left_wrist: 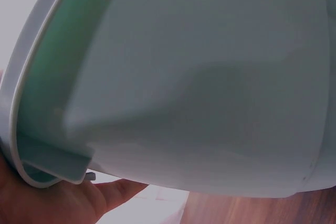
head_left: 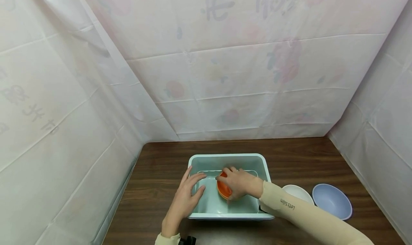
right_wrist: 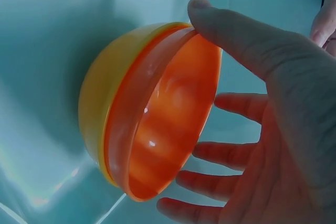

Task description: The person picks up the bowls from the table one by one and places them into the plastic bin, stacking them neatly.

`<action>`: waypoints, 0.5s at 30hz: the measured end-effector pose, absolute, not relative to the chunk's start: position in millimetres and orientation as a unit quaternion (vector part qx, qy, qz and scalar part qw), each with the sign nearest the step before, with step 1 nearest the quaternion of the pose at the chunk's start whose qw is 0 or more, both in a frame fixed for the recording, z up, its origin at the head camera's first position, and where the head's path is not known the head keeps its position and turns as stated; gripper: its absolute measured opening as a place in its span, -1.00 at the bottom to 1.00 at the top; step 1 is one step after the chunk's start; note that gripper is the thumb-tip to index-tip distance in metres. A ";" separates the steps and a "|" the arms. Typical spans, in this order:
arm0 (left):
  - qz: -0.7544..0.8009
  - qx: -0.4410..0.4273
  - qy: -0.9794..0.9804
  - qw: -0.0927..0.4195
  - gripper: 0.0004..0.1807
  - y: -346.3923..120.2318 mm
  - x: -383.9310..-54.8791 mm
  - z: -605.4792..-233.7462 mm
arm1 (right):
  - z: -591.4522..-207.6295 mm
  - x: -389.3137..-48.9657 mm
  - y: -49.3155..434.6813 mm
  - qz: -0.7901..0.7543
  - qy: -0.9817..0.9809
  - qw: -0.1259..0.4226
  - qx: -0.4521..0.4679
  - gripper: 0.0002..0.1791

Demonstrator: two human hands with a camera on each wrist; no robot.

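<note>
Holding the orange bowl on edge inside the pale green tub, our right hand curls around its rim; our left hand, fingers spread, rests on the tub's nine o'clock wall. We judge a wet rim could slip.

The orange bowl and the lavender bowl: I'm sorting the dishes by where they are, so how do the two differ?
The orange bowl is tipped on its side inside the pale green tub; the lavender bowl sits upright on the wooden table, right of the tub. The right hand holds the orange bowl; no hand touches the lavender bowl. The orange bowl nests in a yellow bowl; the lavender bowl sits unstacked. Both are round with plain insides.
</note>
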State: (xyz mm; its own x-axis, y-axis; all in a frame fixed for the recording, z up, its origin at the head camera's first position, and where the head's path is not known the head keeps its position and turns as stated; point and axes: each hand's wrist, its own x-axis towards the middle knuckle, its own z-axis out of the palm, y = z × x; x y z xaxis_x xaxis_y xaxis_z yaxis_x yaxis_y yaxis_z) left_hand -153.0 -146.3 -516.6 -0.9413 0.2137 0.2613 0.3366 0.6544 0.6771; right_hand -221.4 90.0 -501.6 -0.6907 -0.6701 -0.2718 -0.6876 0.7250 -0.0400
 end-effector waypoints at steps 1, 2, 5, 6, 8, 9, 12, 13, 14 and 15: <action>-0.387 -0.152 -0.906 0.078 -0.62 -146.2 -152.9 -516.7 | -501.2 -221.0 90.5 0.033 0.918 0.133 -0.371 0.03; -0.389 -0.151 -0.906 0.075 -0.62 -146.1 -152.9 -516.3 | -500.7 -220.8 91.0 0.033 0.918 0.133 -0.372 0.02; -0.389 -0.150 -0.906 0.073 -0.62 -145.8 -153.5 -516.2 | -497.9 -220.0 92.0 0.032 0.919 0.130 -0.370 -0.01; -0.388 -0.152 -0.906 0.075 -0.62 -145.7 -153.4 -516.0 | -496.6 -219.9 92.2 0.031 0.920 0.130 -0.368 -0.02; -0.386 -0.154 -0.906 0.080 -0.62 -145.8 -153.8 -516.3 | -493.6 -219.6 92.6 0.024 0.922 0.135 -0.363 -0.04; -0.385 -0.158 -0.905 0.085 -0.62 -145.9 -153.8 -516.8 | -491.9 -219.5 93.0 0.021 0.922 0.136 -0.361 -0.05; -0.380 -0.164 -0.905 0.098 -0.62 -146.3 -153.8 -518.3 | -486.9 -219.5 95.0 0.010 0.924 0.139 -0.357 -0.07; -0.380 -0.165 -0.905 0.099 -0.62 -146.4 -153.9 -518.7 | -485.4 -219.6 95.9 0.005 0.924 0.139 -0.356 -0.08; -0.380 -0.166 -0.905 0.099 -0.62 -146.5 -153.9 -518.9 | -484.2 -219.9 96.9 -0.001 0.924 0.139 -0.355 -0.09; -0.380 -0.167 -0.905 0.100 -0.62 -146.5 -153.9 -519.1 | -482.8 -220.3 97.9 -0.005 0.924 0.139 -0.355 -0.10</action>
State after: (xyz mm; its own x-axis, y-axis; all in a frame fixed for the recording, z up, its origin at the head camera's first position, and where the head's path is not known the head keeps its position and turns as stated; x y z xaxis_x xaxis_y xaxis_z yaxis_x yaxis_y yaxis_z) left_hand -153.9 -146.5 -519.1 -0.9247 0.2255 0.3067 0.3769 0.6561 0.6538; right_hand -220.3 97.9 -482.8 -0.7089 -0.6580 -0.2537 -0.6551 0.7477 -0.1087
